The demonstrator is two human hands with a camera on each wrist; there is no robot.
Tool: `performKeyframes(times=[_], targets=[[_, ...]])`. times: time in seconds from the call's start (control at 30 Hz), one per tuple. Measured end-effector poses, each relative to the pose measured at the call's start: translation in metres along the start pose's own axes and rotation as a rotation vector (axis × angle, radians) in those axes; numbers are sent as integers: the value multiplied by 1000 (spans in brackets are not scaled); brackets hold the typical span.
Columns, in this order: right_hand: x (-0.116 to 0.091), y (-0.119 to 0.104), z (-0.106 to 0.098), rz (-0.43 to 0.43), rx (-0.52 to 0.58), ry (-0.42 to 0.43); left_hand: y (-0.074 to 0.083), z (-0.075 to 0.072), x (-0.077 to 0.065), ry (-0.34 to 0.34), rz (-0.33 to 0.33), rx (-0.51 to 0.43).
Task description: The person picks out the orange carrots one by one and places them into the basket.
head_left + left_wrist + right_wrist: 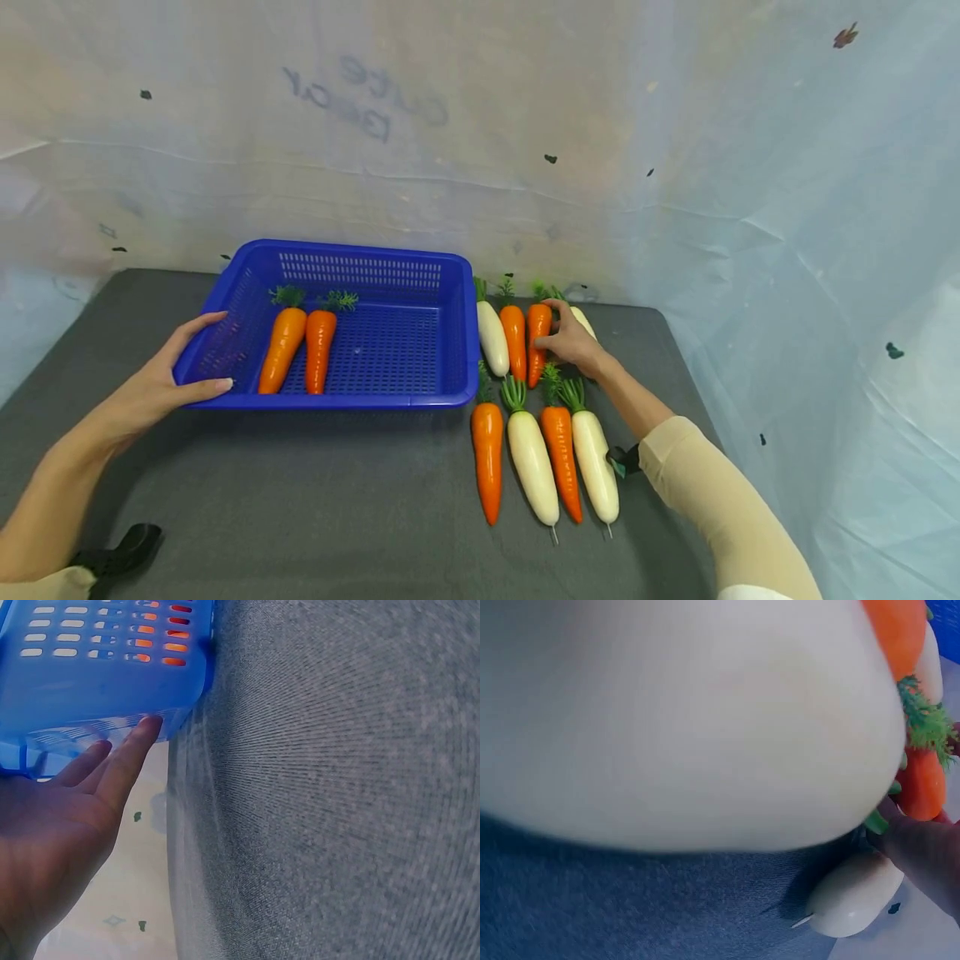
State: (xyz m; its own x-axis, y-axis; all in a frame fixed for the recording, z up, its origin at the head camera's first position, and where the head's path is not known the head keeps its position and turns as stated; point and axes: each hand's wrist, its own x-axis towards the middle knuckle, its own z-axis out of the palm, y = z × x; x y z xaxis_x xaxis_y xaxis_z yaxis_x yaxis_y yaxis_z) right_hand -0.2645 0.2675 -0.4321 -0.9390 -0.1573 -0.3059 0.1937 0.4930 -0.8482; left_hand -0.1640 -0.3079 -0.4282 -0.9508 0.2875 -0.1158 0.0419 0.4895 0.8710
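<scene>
At the left end of the blue plastic basket (405,401), my left hand (168,375) holds its front corner, thumb along the front rim and fingers at the side. The left wrist view shows fingers (131,761) stretched along the basket's end wall. Inside the basket two carrots (283,350) with green tops lie side by side. My right hand (573,340) pinches a carrot (537,354) in the back row, thumb on one side and fingers around its upper part. This carrot (922,784) also appears in the right wrist view, partly hidden by a large white radish (705,712).
Beside the held carrot lie another carrot (513,333) and white radishes (492,340). A front row alternates carrots (487,462) and white radishes (534,467) on the dark grey table (315,508). Pale plastic sheeting (487,150) hangs behind and to the right.
</scene>
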Motion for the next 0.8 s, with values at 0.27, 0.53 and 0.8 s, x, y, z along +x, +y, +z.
performKeyframes(times=[0.27,0.53,0.8], targets=[[-6,-6,-13,-58,148,14,2,2,1,-5,-44,-44],[-12,-20,-20,-136,176,31,2,1,1,-5,-51,-56],[-20,-36,-17,-164,174,17,1,1,3,-1,-41,-30]])
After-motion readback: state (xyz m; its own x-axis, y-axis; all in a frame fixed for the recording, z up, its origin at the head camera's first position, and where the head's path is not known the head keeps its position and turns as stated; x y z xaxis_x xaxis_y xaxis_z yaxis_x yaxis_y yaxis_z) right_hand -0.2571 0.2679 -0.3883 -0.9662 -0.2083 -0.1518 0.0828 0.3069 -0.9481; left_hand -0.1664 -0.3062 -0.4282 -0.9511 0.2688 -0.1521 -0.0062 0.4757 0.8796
